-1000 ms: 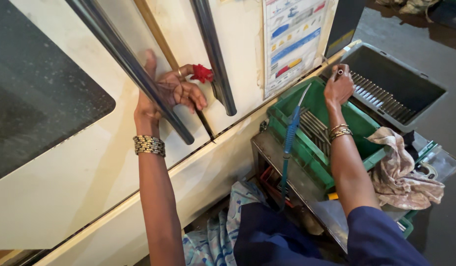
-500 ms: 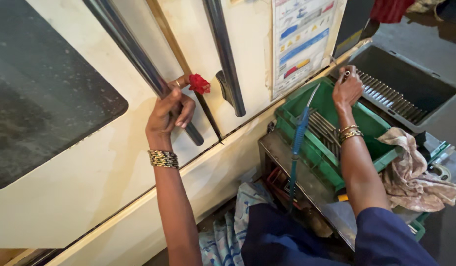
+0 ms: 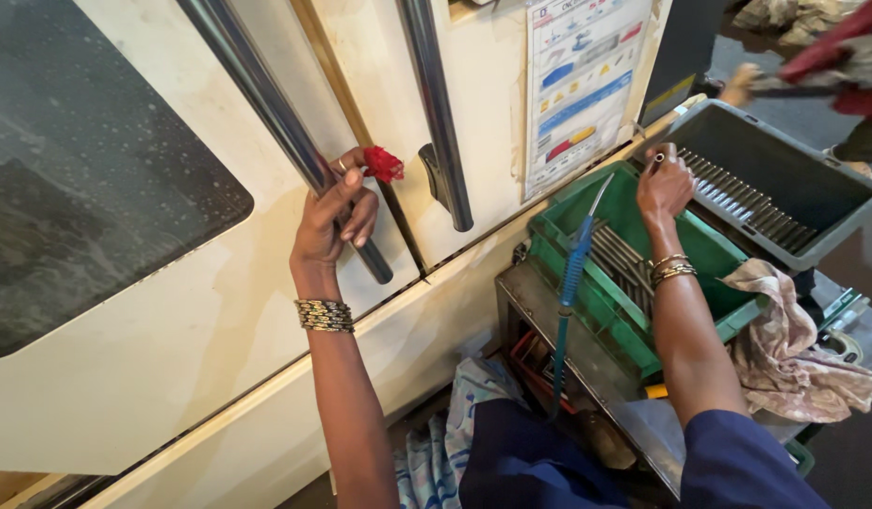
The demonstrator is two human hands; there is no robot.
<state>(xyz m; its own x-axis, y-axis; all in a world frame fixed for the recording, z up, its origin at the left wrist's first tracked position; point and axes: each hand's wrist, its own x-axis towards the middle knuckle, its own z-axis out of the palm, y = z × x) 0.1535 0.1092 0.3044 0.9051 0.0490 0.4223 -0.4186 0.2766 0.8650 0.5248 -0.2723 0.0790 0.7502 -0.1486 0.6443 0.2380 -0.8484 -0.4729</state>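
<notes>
My left hand [image 3: 337, 215] grips the long steel handle [image 3: 266, 104] of the left cream machine door [image 3: 144, 311], and a small red piece [image 3: 384, 164] sticks out beside its fingers. A second steel handle [image 3: 438, 113] runs down the right door. My right hand [image 3: 664, 184] holds a thin metal rod upright over the gap between the green crate [image 3: 558, 243] and the grey tray [image 3: 836, 226]. Both wrists wear bangles.
Several metal rods lie in the green crate and in the grey tray. A blue air hose [image 3: 570, 283] leans across the crate. A crumpled cloth [image 3: 794, 353] lies on the bench at right. A chart [image 3: 577, 85] hangs on the door. Another person stands at top right.
My left hand has closed around the door handle and slid up it a little. My right hand has stayed at the crates with the rod.
</notes>
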